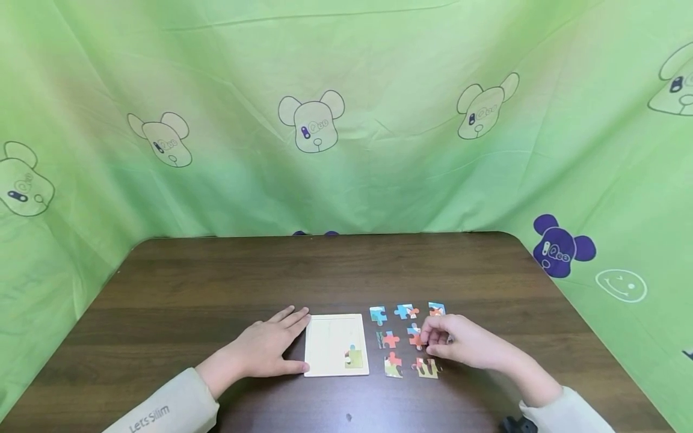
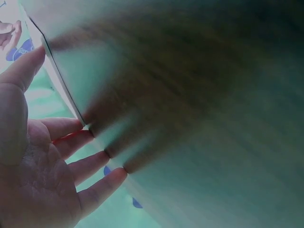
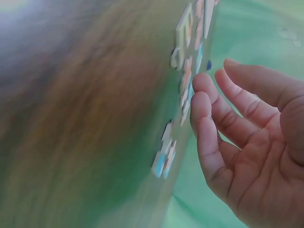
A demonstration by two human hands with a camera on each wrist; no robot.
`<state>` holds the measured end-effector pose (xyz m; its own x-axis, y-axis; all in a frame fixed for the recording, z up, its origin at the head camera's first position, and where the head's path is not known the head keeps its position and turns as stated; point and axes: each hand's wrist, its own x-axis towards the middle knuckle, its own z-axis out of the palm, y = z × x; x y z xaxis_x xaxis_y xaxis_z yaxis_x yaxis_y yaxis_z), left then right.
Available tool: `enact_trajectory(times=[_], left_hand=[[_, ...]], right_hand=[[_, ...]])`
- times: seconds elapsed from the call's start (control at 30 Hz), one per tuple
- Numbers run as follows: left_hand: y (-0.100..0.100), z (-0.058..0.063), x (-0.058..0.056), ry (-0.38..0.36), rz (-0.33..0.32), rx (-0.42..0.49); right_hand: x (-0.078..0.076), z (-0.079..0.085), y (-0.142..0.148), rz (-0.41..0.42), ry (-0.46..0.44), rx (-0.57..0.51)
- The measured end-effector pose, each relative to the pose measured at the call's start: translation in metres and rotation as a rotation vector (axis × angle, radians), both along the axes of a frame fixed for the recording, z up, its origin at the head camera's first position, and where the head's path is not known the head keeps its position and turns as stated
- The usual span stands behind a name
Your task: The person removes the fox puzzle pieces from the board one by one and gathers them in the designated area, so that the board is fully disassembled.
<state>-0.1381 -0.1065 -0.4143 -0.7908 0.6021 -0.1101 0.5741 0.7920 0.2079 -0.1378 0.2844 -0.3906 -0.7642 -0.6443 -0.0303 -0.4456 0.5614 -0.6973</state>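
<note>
A pale, square puzzle tray (image 1: 332,337) lies on the table with a green-and-blue jigsaw piece (image 1: 354,359) in its lower right corner. Along the tray's left edge rests my left hand (image 1: 269,347), fingers spread; in the left wrist view its fingertips (image 2: 118,175) meet the table. My right hand (image 1: 460,341) hovers at the right side of the loose pieces, fingers loosely bent, nearest a red-and-blue jigsaw piece (image 1: 414,338). In the right wrist view a gap shows between the thumb and fingers of this hand (image 3: 251,142), and nothing is held there. Any pieces beneath it are hidden.
Several loose jigsaw pieces lie in rows right of the tray, among them a blue one (image 1: 378,314) and a red-and-green one (image 1: 393,365). The brown table (image 1: 260,276) ends at a green printed curtain (image 1: 390,192). A small black object (image 1: 518,424) shows by the right sleeve.
</note>
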Motion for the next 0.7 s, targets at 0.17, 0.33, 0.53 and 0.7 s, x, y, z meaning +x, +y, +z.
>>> enact_trajectory(times=[0.17,0.33,0.53,0.7], left_hand=[[0.000,0.000,-0.001,-0.003,0.006,0.000],[0.001,-0.001,-0.001,-0.008,0.012,-0.003],[0.000,-0.003,-0.002,-0.004,0.008,-0.014],[0.000,-0.003,-0.003,-0.001,0.008,-0.022]], right_hand=[[-0.006,0.002,-0.013,0.027,0.016,0.002],[-0.009,0.004,-0.031,0.048,0.022,0.008],[-0.014,0.005,-0.054,0.074,0.002,0.008],[-0.018,0.003,-0.072,0.140,0.054,0.009]])
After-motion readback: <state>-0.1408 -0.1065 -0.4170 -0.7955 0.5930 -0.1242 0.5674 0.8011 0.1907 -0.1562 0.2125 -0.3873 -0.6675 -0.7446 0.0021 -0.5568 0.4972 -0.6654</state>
